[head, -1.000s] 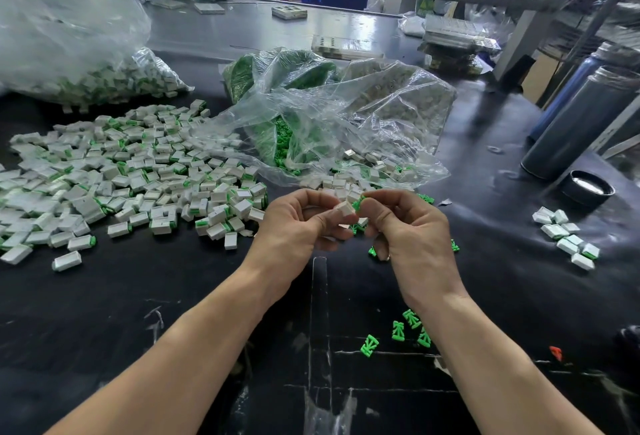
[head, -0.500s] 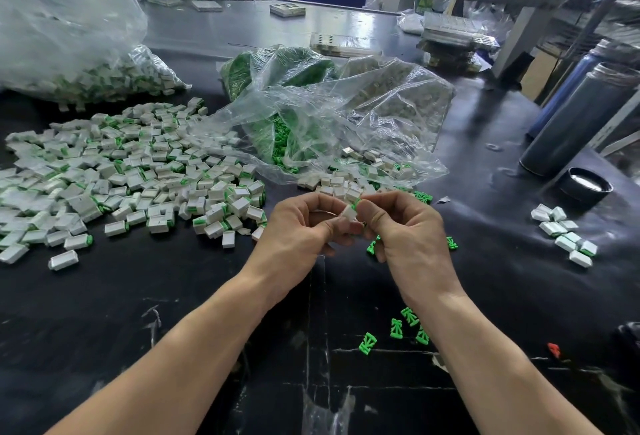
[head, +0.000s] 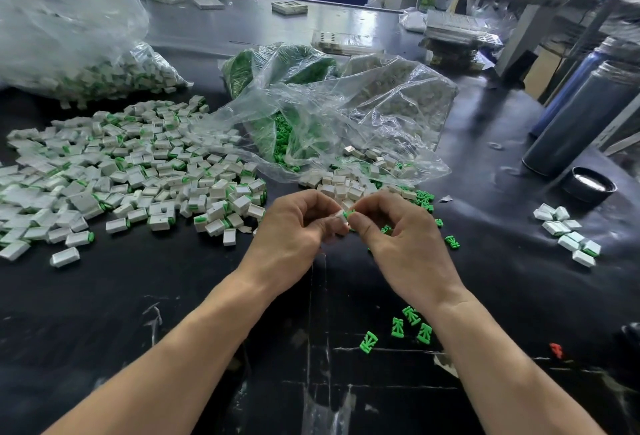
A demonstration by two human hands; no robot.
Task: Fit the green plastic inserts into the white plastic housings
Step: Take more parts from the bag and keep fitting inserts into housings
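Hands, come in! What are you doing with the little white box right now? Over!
Left hand pinches white housing. Right hand pinches green insert at its end; seating can't be judged. Nothing between the hands; spare green inserts lie loose near the right wrist.

A single head-worn camera looked forward and down, close over both hands (head: 349,237) at the near edge of the black table (head: 173,296).

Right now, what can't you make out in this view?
- Head view: whether the green insert is fully seated in the white housing; fingers of the left hand and right hand cover it.
- Big pile: left edge cuts it off.
- Shelf items behind: blurred.
- Red bit: too small.
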